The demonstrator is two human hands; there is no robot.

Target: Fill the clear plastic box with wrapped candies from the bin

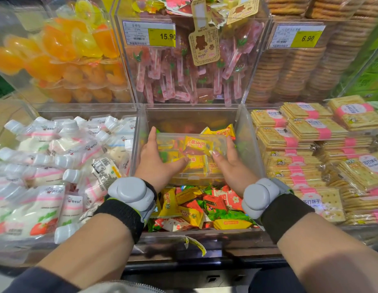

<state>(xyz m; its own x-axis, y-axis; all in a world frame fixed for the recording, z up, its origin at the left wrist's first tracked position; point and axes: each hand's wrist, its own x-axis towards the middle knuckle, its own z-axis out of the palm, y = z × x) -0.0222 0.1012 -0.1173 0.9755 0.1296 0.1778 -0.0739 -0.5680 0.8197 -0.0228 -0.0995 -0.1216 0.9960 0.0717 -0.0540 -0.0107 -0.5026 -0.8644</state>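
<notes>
I hold the clear plastic box (195, 179) inside the bin (245, 136), over the loose wrapped candies (194, 206) — my left grip (157, 159) clasps its left end and my right grip (231, 163) its right end, thumbs laid across the top. The box lies level, its long axis running side to side, with yellow candies inside. The bin's clear side walls stand close outside both hands — little room sideways; open room lies nearer me, above the candy heap. White pouches (57, 166) fill the next bin left, cracker packs (310, 149) the right.
</notes>
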